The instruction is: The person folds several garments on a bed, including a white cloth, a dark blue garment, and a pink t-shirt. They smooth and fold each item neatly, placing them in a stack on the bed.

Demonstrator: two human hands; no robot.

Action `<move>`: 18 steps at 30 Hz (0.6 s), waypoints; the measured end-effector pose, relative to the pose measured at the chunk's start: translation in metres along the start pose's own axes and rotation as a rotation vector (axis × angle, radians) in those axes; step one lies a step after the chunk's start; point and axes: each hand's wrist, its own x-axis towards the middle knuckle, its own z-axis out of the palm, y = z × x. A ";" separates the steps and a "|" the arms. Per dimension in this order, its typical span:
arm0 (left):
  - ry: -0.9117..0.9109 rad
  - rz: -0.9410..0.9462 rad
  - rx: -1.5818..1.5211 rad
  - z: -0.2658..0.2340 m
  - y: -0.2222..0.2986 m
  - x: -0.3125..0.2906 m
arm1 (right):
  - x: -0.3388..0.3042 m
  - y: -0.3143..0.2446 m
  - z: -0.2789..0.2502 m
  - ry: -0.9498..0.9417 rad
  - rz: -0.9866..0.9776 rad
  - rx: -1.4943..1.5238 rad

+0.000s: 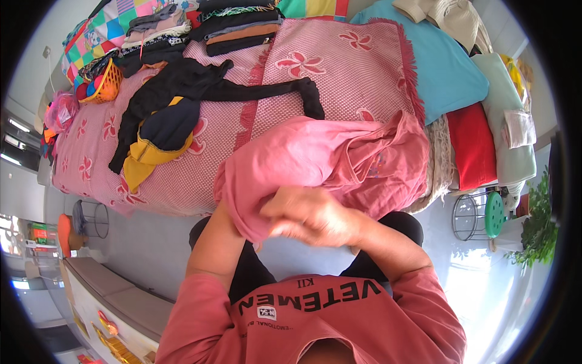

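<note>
A pink shirt [291, 151] lies bunched over the front edge of the bed, close in front of me. Its crumpled right part shows seams and a small print. My left forearm goes up inside the shirt, and the cloth hides my left hand. My right hand [312, 215] is curled at the shirt's near edge beside my left forearm, its fingers and thumb closed on the fabric there and slightly blurred. Beyond the shirt, black tights [182, 82] lie stretched out. A yellow and dark navy garment [163, 136] rests to their near left.
Folded clothes [239, 30] are stacked at the back of the pink patterned bed cover [333, 67]. A yellow basket [106, 82] stands at the far left. Blue cloth [448, 76] and a red cloth [473, 145] lie on the right. A green-topped stool [494, 215] stands on the floor.
</note>
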 end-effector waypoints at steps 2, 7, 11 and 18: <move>0.016 -0.034 -0.098 -0.004 0.002 0.000 | 0.000 0.002 -0.017 0.187 0.138 -0.208; 0.057 -0.095 -0.289 -0.013 0.006 0.017 | -0.020 0.036 -0.064 0.341 0.508 -0.918; 0.057 -0.144 -0.350 -0.013 0.002 0.022 | -0.034 0.051 -0.063 0.096 0.836 -0.438; 0.031 -0.230 -0.324 -0.012 -0.004 0.010 | -0.039 0.067 -0.077 0.460 0.763 -0.064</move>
